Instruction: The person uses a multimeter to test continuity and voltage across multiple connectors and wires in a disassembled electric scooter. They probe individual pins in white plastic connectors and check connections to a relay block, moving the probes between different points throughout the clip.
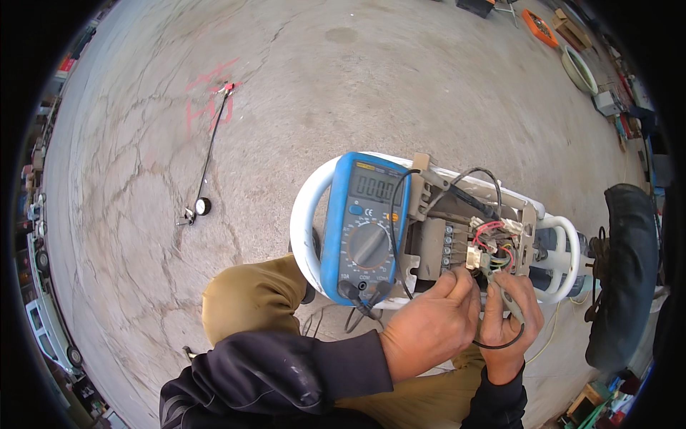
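Observation:
My left hand [433,325] is closed at the lower edge of an opened wiring box, its fingertips pinched; what they hold is hidden. Right beside it, my right hand [506,325] grips a grey test probe [510,303] with a black lead, its tip among the wires. A white plug connector [474,256] sits just above my fingertips, near red, yellow and green wires [496,239]. The terminal block [448,245] shows a row of screws. A blue multimeter [368,229] leans on the white tubular frame [307,214], leads plugged in. Another dark probe [475,204] lies across the box.
A black padded cushion [620,279] stands to the right. On the concrete floor [286,107] at left lies a hose with a round gauge [203,206]. An orange basin [539,28] and a pale bowl [579,70] sit far right. My bent knee [250,293] is beside the frame.

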A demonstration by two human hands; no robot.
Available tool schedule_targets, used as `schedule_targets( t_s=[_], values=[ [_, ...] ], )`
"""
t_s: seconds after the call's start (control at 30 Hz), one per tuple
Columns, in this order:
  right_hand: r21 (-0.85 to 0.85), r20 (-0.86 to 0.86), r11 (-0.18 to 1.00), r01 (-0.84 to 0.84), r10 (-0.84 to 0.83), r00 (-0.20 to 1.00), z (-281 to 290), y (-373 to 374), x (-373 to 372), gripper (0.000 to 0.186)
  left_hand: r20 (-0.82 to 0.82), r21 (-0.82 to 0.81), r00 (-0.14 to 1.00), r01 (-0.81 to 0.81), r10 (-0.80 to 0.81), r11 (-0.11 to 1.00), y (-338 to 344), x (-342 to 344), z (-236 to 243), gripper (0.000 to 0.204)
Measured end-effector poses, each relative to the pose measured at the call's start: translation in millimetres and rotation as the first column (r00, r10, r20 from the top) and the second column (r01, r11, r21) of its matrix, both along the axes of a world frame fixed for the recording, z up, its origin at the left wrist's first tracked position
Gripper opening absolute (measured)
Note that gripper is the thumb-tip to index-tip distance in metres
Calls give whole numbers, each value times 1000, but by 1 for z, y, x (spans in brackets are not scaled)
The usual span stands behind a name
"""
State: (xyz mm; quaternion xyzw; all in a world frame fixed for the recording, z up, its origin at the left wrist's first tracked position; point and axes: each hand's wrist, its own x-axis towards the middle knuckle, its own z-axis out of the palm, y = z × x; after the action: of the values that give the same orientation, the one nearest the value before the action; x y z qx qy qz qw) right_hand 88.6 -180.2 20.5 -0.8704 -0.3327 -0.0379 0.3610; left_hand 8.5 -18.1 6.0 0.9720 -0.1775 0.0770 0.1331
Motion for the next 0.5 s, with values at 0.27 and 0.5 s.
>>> schedule_targets(
  t_s=[0.27, 0.5],
  values=[
    [66, -306, 984, 165, -138, 942, 4, -4, 5, 13, -27, 4, 999, 18, -18, 1000, 1, 0, 4, 53],
    [128, -314, 975, 183, -135, 940, 4, 4, 6, 13, -35, -25, 999, 6, -7, 1000, -1, 2, 6, 53]
  ],
)
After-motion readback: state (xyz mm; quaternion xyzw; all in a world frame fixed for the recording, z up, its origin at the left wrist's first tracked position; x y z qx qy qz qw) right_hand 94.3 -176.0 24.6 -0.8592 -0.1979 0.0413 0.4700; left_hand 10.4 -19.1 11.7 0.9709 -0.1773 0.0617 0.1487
